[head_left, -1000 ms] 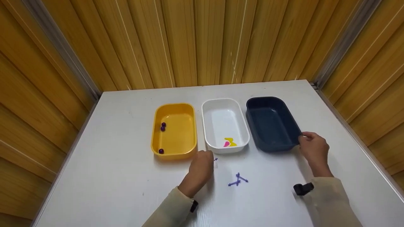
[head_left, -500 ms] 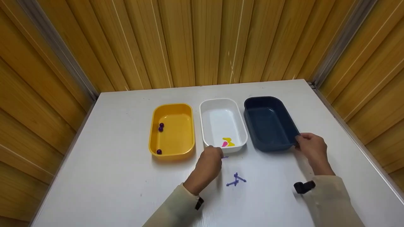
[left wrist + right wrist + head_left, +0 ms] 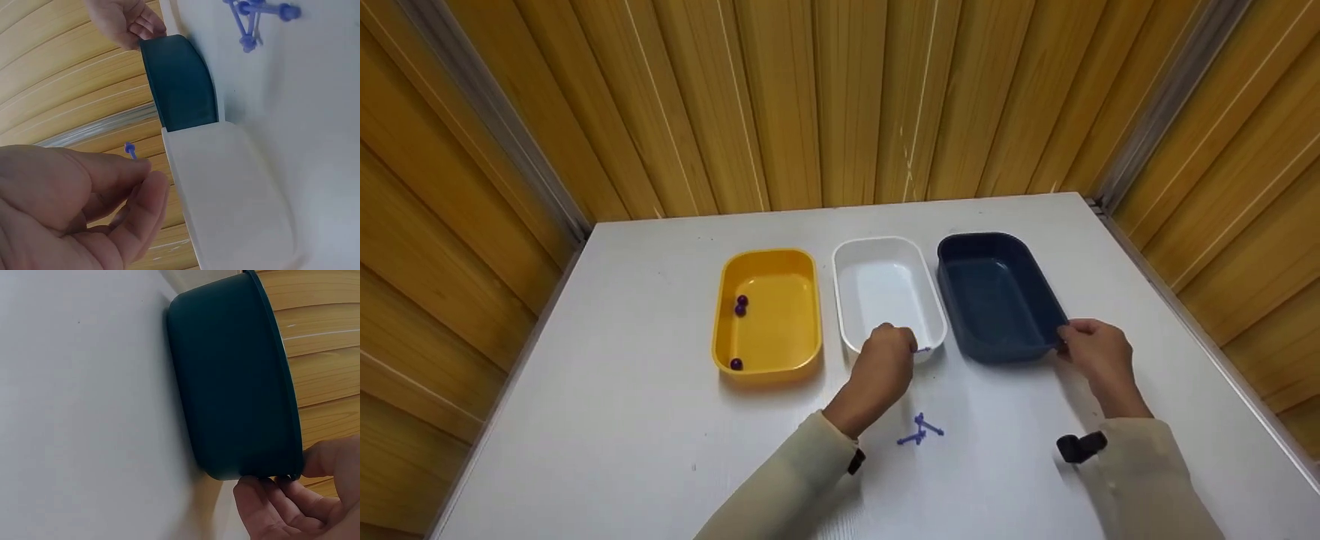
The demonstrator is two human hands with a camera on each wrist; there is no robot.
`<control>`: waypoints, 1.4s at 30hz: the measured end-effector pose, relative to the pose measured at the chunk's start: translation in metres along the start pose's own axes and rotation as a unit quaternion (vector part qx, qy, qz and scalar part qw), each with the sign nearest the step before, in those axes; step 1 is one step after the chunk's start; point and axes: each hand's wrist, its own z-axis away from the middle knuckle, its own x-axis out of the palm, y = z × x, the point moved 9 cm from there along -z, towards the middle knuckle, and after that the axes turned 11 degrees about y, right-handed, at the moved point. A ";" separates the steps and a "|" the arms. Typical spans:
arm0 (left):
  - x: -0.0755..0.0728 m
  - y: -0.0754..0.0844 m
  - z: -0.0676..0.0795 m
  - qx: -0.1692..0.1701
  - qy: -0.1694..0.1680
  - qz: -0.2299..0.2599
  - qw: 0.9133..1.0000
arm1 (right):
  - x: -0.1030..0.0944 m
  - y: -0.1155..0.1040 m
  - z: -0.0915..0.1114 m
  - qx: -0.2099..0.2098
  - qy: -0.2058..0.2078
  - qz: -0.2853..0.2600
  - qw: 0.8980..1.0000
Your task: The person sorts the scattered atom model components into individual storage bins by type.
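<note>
1. I have the L hand point(image 3: 883, 364) above the near end of the white bin point(image 3: 881, 285), thumb & fingertips narrow, pinching a purple stick point(image 3: 130, 149); its knobbed end pokes out past the fingertips.
2. R hand point(image 3: 1099, 356) I see at the near R corner of the dark bin point(image 3: 997, 300), gripping its rim: thumb over the edge, fingers curled vs. the outer wall.
3. More purple sticks point(image 3: 922, 433) lie in a small crossed cluster on the table point(image 3: 607, 390), nr side, in front of the white bin & apart from it.
4. Bins run in a row L to R: yellow bin point(image 3: 780, 315), white, dark.
5. In yellow I count 3 dark purple balls point(image 3: 741, 310): 2 touching along the L side, 1 in the near L corner.
6. Pale sleeves point(image 3: 795, 480) on both arms, black gadgets point(image 3: 1081, 448) at the wrists.
7. Wood-look walls point(image 3: 780, 105) stand at far, L & R sides.
</note>
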 end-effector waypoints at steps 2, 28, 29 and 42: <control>0.003 0.006 -0.006 0.007 0.000 0.009 1.000 | -0.001 0.000 -0.001 -0.003 0.001 0.001 1.000; 0.051 0.055 -0.047 0.013 -0.068 -0.061 0.996 | 0.001 0.001 0.002 -0.010 -0.001 -0.006 1.000; 0.053 0.054 -0.047 0.013 -0.070 -0.062 0.995 | 0.002 0.001 0.002 -0.011 -0.002 -0.007 1.000; 0.047 0.054 -0.044 0.016 -0.066 -0.039 0.997 | -0.001 -0.001 0.002 -0.015 0.007 -0.002 1.000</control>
